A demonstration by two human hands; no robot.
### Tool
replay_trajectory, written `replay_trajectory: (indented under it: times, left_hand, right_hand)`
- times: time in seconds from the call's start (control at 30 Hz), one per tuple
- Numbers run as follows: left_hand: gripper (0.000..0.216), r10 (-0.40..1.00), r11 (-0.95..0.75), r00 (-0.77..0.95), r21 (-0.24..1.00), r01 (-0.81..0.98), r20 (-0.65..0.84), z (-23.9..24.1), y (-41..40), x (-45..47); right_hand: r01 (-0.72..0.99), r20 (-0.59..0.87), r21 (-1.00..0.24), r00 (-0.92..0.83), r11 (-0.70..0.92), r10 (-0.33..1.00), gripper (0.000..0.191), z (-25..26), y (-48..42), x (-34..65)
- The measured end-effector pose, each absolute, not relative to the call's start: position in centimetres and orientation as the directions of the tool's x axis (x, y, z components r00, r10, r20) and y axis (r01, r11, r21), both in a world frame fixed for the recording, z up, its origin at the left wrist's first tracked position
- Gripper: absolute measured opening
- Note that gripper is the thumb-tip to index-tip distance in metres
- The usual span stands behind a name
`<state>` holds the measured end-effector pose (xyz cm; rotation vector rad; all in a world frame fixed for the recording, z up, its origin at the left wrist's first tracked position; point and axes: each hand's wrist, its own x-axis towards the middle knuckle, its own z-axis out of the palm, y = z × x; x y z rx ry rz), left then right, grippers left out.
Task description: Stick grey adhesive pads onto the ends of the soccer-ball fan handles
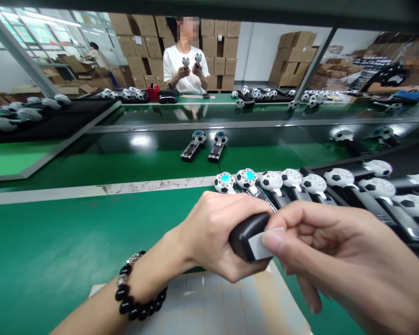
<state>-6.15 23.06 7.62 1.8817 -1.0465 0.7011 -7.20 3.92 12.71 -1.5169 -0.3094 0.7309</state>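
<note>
Left hand (214, 232) grips a black handle (246, 235) above the desk (56, 242); right hand (335, 260) pinches a grey sticker (261, 244) onto its end. Handle appears light, rigid, smooth: best held round the middle.

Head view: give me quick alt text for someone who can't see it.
Left hand grips a black handle while the right hand presses a small grey label onto its end, above a sheet of labels on a green bench. A row of football-patterned fans lies behind; a person in white faces across the belt.
</note>
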Motion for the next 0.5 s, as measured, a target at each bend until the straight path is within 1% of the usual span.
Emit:
replay_trajectory:
  times: [0.17, 0.23, 0.3, 0.33, 0.37, 0.4, 0.43, 0.47, 0.5]
  left_hand:
    - [0.028, -0.395, -0.294, 0.488, 0.396, -0.87, 0.778, 7.5, 23.1, -6.1]
    - [0.028, -0.397, -0.304, 0.485, 0.387, -0.871, 0.779, 7.5, 23.1, -6.1]
    - [0.027, -0.404, -0.32, 0.482, 0.373, -0.871, 0.777, 7.5, 23.2, -6.1]
    - [0.026, -0.409, -0.332, 0.478, 0.361, -0.872, 0.778, 7.4, 23.3, -6.1]
    - [0.026, -0.415, -0.342, 0.471, 0.347, -0.873, 0.778, 7.4, 23.3, -6.1]
    - [0.028, -0.421, -0.346, 0.462, 0.333, -0.877, 0.78, 7.4, 23.4, -6.0]
    - [0.032, -0.426, -0.34, 0.452, 0.324, -0.883, 0.784, 7.3, 23.5, -6.0]
    - [0.039, -0.422, -0.32, 0.438, 0.322, -0.891, 0.794, 7.3, 23.5, -6.1]
    - [0.049, -0.407, -0.284, 0.431, 0.336, -0.898, 0.805, 7.2, 23.6, -6.1]
  right_hand:
    - [-0.202, -0.222, -0.974, 0.761, -0.103, 0.61, 0.015, 12.7, 4.2, -6.9]
    - [-0.143, -0.19, -0.982, 0.781, -0.126, 0.594, 0.015, 12.6, 4.3, -7.1]
    - [0.007, -0.099, -0.984, 0.814, -0.18, 0.572, 0.019, 12.4, 4.5, -7.7]
    - [0.123, -0.019, -0.969, 0.83, -0.216, 0.557, 0.022, 12.3, 4.6, -8.1]
    - [0.254, 0.08, -0.931, 0.844, -0.262, 0.531, 0.027, 12.2, 4.6, -8.6]
    - [0.378, 0.187, -0.866, 0.852, -0.327, 0.489, 0.031, 12.2, 4.5, -9.0]
    - [0.476, 0.292, -0.773, 0.854, -0.419, 0.43, 0.035, 12.1, 4.3, -9.3]
    - [0.532, 0.389, -0.663, 0.846, -0.526, 0.365, 0.038, 12.0, 4.1, -9.4]
    - [0.531, 0.46, -0.561, 0.838, -0.634, 0.294, 0.042, 12.0, 3.8, -9.3]
